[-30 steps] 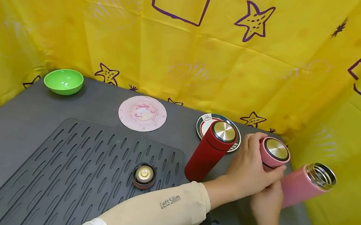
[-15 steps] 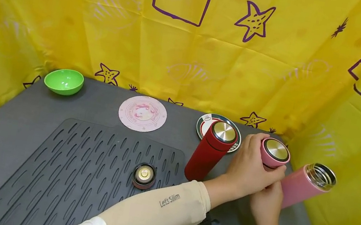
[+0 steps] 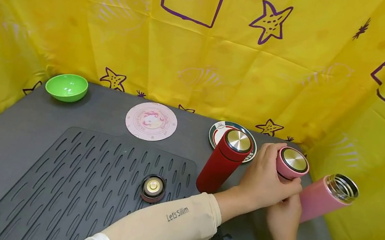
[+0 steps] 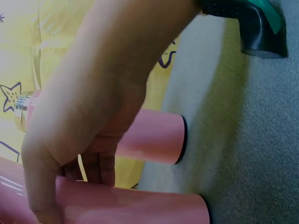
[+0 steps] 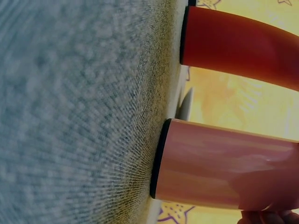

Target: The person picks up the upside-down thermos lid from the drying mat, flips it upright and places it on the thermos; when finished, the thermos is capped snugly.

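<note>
- Gripping a capped pink flask (image 3: 291, 164), the left hand (image 3: 266, 179) curls round its top near the table's (image 3: 21, 138) right far corner.
- Right hand (image 3: 284, 220) clasps its lower body.
- Open pink flask (image 3: 329, 196) just beside it.

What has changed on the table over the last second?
Nothing has visibly changed. The left hand still grips the capped pink flask, with the right hand below it. The open pink flask, red flask, loose lid and green bowl stay put; only the camera shifted slightly.
</note>
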Motion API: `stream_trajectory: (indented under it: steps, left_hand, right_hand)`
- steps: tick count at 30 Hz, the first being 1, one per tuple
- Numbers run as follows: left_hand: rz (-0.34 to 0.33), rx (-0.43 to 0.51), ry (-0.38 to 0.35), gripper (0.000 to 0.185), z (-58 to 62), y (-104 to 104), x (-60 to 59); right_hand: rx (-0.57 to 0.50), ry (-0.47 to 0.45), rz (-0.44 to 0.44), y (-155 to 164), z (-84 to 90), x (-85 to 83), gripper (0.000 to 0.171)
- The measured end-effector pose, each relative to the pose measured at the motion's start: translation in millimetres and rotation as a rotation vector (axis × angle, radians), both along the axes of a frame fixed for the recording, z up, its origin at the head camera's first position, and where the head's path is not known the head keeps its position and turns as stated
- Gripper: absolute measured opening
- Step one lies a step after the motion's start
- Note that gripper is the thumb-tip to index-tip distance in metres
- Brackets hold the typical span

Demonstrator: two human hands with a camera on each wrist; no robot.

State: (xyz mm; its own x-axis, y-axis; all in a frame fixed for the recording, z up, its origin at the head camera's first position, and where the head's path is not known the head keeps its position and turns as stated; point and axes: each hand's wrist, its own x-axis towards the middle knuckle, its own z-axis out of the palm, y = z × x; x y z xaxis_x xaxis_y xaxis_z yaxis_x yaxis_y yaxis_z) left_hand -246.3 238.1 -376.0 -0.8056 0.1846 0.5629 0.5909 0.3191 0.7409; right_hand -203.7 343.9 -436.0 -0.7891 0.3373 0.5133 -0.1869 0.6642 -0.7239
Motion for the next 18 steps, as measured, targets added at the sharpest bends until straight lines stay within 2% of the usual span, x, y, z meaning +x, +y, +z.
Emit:
stream_trajectory:
  steps: [3,6,10,13,18]
  left_hand:
    - [-0.004,-0.02,-0.04,0.085,1.0,-1.7,1.2]
    - [0.03,-0.013,-0.07,0.093,2.0,0.4,1.6]
    - [0.06,-0.002,-0.044,0.084,0.8,2.5,0.6]
    - [0.016,-0.011,-0.017,0.074,-0.9,0.4,0.6]
    - [-0.059,-0.013,-0.039,0.083,-2.5,-3.4,1.8]
  right_hand:
    - [-0.024,0.028,0.03,0.2,-0.8,-0.6,0.02]
    - [-0.033,0.009,0.027,1.0,0.1,-0.7,0.016]
    - [-0.018,-0.055,-0.001,0.7,1.2,-0.2,0.024]
    - [-0.008,-0.061,-0.002,0.4,2.0,0.5,0.028]
    - [0.014,-0.023,0.007,1.5,2.8,0.7,0.017]
